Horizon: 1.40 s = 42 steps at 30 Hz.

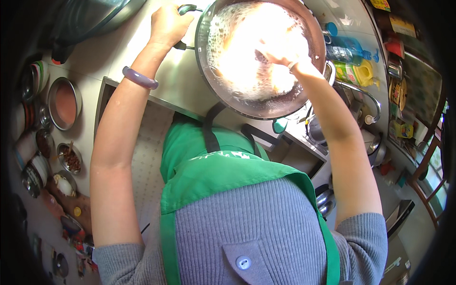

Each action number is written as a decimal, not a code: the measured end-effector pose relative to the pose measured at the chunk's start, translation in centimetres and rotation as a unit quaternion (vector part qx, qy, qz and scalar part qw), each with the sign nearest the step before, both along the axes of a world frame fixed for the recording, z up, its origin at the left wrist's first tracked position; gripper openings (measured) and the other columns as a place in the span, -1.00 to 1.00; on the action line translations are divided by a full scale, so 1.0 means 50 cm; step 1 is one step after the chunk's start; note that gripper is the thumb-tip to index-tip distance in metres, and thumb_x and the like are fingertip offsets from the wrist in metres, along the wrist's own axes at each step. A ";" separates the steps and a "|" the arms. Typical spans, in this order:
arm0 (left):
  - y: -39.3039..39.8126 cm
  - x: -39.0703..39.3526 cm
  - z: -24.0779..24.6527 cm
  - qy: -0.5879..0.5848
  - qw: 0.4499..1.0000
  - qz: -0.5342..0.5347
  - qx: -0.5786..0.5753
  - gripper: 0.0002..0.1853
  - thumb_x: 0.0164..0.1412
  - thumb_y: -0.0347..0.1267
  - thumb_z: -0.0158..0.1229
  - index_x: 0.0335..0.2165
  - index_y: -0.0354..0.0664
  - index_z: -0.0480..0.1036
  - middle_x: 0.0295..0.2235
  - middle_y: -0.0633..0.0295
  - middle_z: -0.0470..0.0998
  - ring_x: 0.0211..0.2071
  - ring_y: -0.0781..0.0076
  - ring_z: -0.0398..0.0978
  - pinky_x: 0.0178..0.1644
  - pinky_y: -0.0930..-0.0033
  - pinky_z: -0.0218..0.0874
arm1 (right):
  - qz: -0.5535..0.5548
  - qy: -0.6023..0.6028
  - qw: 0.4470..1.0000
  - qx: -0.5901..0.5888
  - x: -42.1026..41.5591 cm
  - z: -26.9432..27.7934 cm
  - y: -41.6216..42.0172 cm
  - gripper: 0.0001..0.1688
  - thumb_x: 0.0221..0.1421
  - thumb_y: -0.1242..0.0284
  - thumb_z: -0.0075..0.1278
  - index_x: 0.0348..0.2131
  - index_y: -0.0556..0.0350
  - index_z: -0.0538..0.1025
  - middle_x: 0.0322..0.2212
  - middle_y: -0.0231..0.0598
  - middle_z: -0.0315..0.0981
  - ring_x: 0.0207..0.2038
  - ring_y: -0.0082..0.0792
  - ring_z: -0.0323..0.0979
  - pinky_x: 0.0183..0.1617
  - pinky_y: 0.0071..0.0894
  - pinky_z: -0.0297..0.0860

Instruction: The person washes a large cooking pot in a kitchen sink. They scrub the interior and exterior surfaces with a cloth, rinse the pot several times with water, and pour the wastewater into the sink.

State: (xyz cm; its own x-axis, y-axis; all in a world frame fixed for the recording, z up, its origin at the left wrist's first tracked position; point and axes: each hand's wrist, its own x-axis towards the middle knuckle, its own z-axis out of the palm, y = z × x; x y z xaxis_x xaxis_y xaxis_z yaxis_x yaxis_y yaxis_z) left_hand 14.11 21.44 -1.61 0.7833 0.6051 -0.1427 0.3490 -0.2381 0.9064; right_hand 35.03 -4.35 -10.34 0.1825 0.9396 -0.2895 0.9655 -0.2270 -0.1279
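A wide, dark metal pan (263, 112) with foamy, bubbly liquid (245, 83) inside sits at the counter's edge before me. My left hand (169, 26) is closed around the pan's black loop handle (180, 45) on its left side; a purple bangle circles that wrist. Over the right half of the pan, my right hand (279, 55) reaches down into the foam. Strong glare washes out its fingers. Something dark brown shows by the fingertips, but whether they grip anything cannot be made out.
To the right stand a blue pump bottle (343, 50), a yellow-green detergent jug (352, 73) and a curved faucet (367, 96). On the left counter are a steel bowl of pinkish liquid (66, 103) and a small bowl of brown pieces (71, 160). A large dark vessel (89, 25) occupies the upper left.
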 end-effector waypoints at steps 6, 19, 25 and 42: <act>0.026 0.012 -0.099 0.072 0.991 0.044 0.105 -0.71 -0.12 -0.36 0.13 -0.32 -0.17 0.52 -0.72 0.34 0.42 -0.71 0.62 0.34 -0.56 0.49 0.21 | 0.050 0.323 0.921 -0.213 -0.192 0.008 0.060 -0.53 0.10 0.07 -0.22 -0.06 -0.16 0.36 -0.01 0.00 0.19 -0.01 -0.10 0.23 0.07 -0.15 0.13; 0.005 -0.010 0.002 -0.030 0.999 -0.014 -0.034 -0.73 -0.11 -0.36 0.13 -0.34 -0.17 0.52 -0.72 0.34 0.42 -0.71 0.63 0.34 -0.56 0.51 0.20 | -0.043 -0.015 0.999 -0.003 -0.027 0.027 0.016 -0.54 -0.02 0.12 -0.10 -0.18 -0.01 0.41 -0.29 -0.16 0.44 -0.25 -0.12 0.38 -0.10 -0.27 0.27; 0.028 0.017 -0.111 0.085 0.989 0.042 0.116 -0.74 -0.11 -0.37 0.13 -0.34 -0.17 0.52 -0.71 0.34 0.42 -0.71 0.63 0.34 -0.57 0.51 0.20 | -0.062 0.267 0.943 -0.190 -0.175 0.036 0.043 -0.48 -0.01 0.11 -0.10 -0.12 0.01 0.39 -0.29 -0.16 0.44 -0.25 -0.10 0.38 -0.11 -0.29 0.28; 0.026 0.015 -0.104 0.081 0.989 0.048 0.114 -0.75 -0.10 -0.38 0.09 -0.35 -0.14 0.52 -0.71 0.34 0.42 -0.72 0.60 0.35 -0.56 0.49 0.23 | -0.114 0.297 0.912 -0.260 -0.198 0.047 0.085 -0.38 0.09 0.05 -0.22 -0.12 0.24 0.37 -0.22 0.10 0.38 -0.16 -0.12 0.35 -0.01 -0.29 0.23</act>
